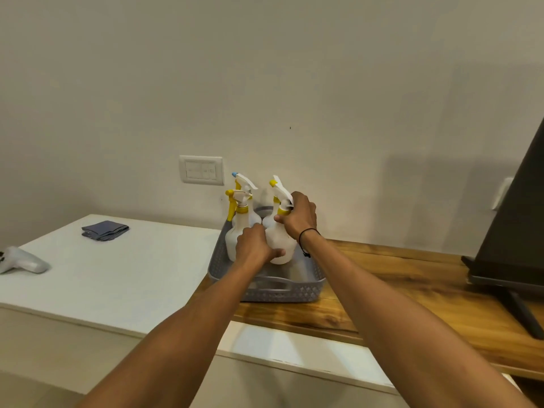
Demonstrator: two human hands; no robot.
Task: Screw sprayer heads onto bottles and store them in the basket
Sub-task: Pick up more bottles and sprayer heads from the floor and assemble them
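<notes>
Both hands grip spray bottle, fingers clamped | grey basket on wooden surface | beige wall behind

**Soft, even light, with wide-angle bend at the edges**

Diffuse indoor light falls evenly across the pale wall, warm and slightly dim, with no glare or blown highlights. A broad, faint shadow spreads on the wall beside the dark monitor at right. The white counter reads brightest. Straight lines bow toward the frame's borders, the wide lens stretching both forearms at the bottom. Detail is mildly soft throughout, with compression smearing on the white spray bottles.
</notes>
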